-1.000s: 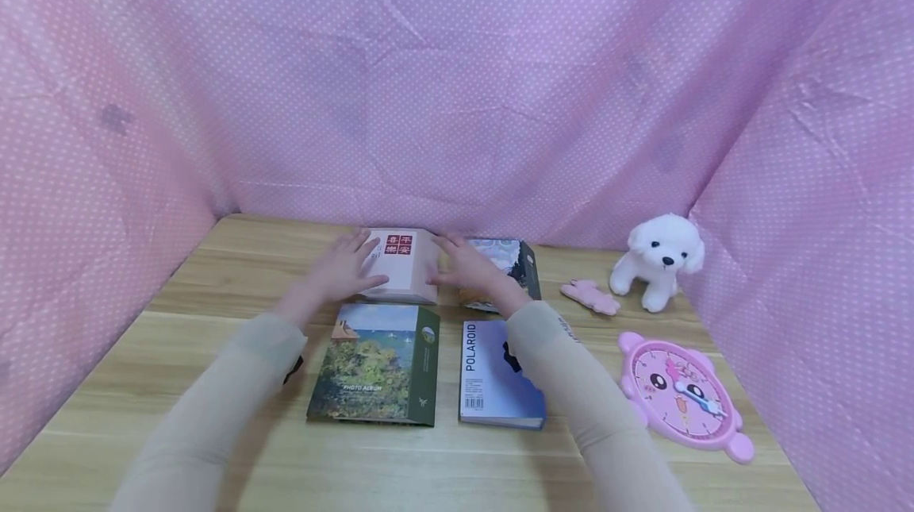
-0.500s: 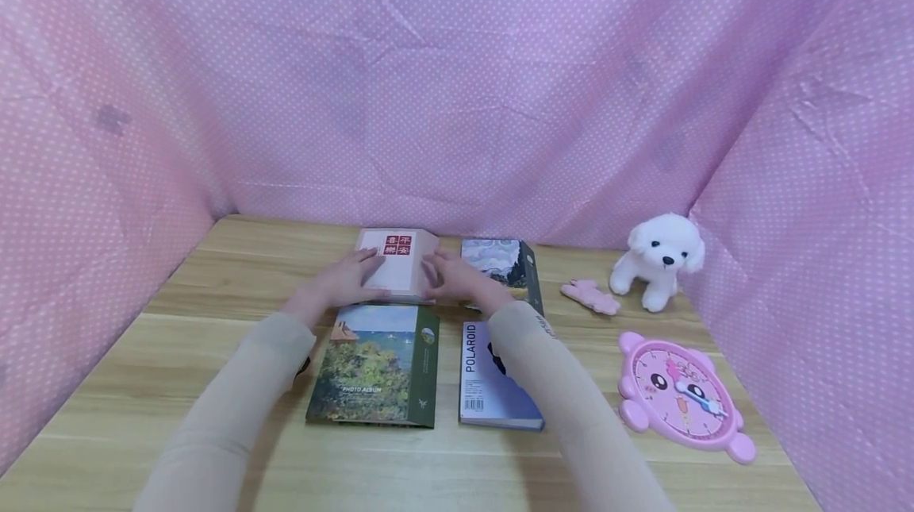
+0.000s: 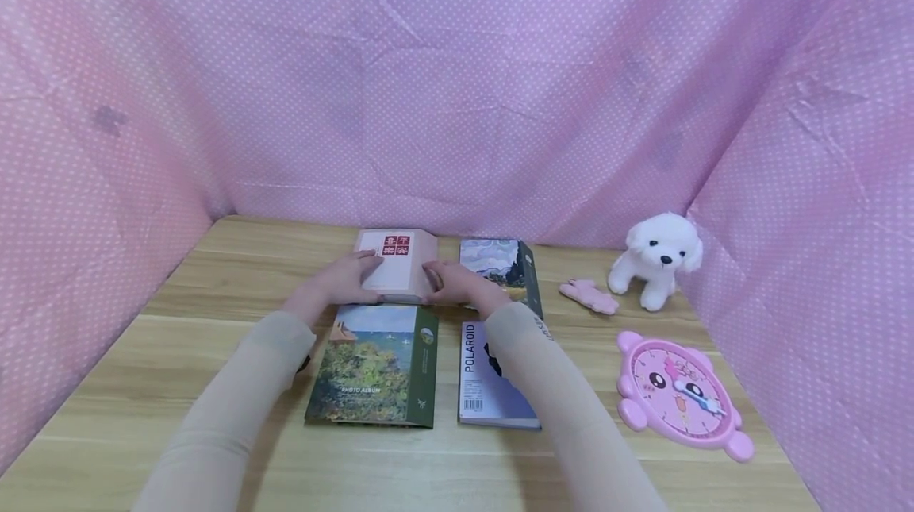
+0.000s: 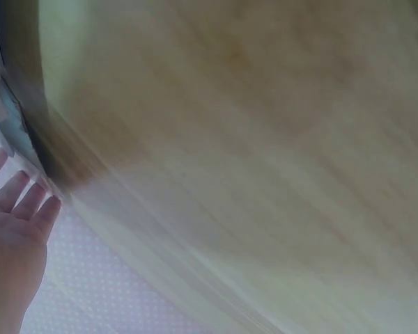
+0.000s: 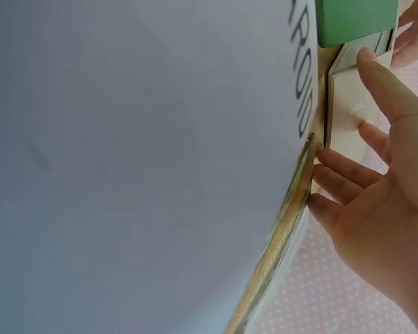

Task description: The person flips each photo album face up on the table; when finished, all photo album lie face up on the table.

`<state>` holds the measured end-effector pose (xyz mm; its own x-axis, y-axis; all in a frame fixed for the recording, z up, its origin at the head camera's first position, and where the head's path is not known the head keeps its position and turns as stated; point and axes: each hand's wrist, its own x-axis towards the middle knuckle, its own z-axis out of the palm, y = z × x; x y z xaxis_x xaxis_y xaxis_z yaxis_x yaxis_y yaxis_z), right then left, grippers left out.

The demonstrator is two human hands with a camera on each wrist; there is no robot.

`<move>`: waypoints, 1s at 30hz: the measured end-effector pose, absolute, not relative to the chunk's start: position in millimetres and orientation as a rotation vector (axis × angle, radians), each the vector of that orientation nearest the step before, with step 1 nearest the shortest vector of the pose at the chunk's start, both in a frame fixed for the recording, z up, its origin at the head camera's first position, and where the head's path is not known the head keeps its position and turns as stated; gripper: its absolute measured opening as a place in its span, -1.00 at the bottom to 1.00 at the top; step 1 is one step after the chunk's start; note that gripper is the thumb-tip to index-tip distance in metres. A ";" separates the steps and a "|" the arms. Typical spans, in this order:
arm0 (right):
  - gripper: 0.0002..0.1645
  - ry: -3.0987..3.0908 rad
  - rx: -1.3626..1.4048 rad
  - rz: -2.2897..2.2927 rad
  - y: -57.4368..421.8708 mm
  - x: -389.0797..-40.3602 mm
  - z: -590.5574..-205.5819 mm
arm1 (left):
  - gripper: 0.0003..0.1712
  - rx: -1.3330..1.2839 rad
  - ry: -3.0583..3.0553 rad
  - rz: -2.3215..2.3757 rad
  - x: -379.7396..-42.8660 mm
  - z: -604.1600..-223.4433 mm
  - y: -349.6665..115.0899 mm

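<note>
A thick pale pink book (image 3: 396, 274) with red character squares lies near the table's back edge. My left hand (image 3: 343, 280) rests along its left side, thumb toward the near edge. On the other side my right hand (image 3: 460, 286) touches the spine, with index finger and thumb spread along it. The right wrist view shows that hand's fingers (image 5: 345, 174) nearly straight beside the book's spine (image 5: 345, 115). In the left wrist view, the left hand (image 4: 17, 236) is extended at the frame's edge; its contact is hard to make out.
A green photo album (image 3: 371, 369) lies just in front. To its right is a lilac Polaroid album (image 3: 474, 377), with a painted-cover album (image 3: 496, 262) behind. Farther right are a pink flat piece (image 3: 589, 295), a white toy dog (image 3: 660, 254) and a pink toy clock (image 3: 681, 393).
Both hands have come down and inward from above the pale book to its two sides. Over the last half second they have barely moved.
</note>
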<state>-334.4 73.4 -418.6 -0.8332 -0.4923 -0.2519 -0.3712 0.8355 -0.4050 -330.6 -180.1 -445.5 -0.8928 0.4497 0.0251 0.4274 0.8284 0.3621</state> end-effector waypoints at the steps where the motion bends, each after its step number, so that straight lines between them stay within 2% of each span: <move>1: -0.05 2.667 -0.654 -0.488 73.8 -334.9 -419.2 | -0.01 0.712 2.943 0.566 -330.3 -445.1 -180.4; 8: -0.03 2.657 -0.726 -0.575 76.9 -338.8 -422.8 | -0.01 0.694 2.915 0.621 -330.1 -441.9 -182.8; 20: -0.08 2.638 -0.669 -0.788 78.3 -338.9 -416.9 | -0.04 0.689 2.891 0.746 -333.6 -443.4 -183.7; 30: -0.10 2.656 -0.626 -0.891 79.4 -334.6 -406.4 | 0.06 0.673 2.856 0.866 -333.9 -441.4 -181.9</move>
